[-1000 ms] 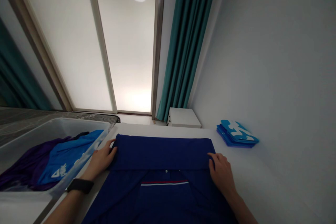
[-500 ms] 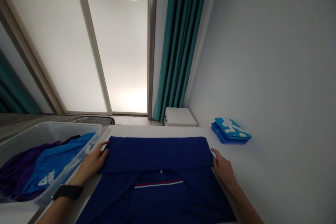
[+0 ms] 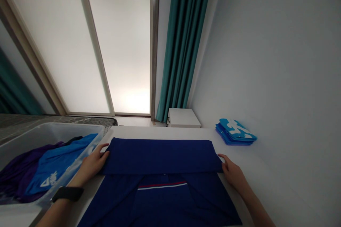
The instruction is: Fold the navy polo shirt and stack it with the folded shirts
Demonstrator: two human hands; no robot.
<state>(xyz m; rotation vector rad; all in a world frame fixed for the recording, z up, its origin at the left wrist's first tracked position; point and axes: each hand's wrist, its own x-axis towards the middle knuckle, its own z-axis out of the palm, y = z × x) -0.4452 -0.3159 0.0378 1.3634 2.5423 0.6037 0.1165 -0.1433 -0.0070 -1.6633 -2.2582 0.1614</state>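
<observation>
A navy blue shirt [image 3: 165, 202] lies flat on the white table, its far part folded back toward me as a wide band. A red and white stripe crosses it just below the band. At the band's left edge, my left hand [image 3: 94, 161], with a dark watch on the wrist, has its fingers closed on the cloth. My right hand [image 3: 234, 173] pinches the band's near right corner, which sticks out a little past the cloth below. The fingertips under the fabric are hidden on both sides.
Left of the shirt stands a clear plastic bin [image 3: 102, 131] with purple and blue clothes [image 3: 57, 163] inside. A folded blue stack [image 3: 236, 131] lies at the table's far right by the wall. Beyond the table [image 3: 160, 132] is a small white cabinet [image 3: 183, 117].
My right hand has moved slightly outward to the right, drawing the band's corner with it. The band's near edge now covers the small button. My left hand has barely moved.
</observation>
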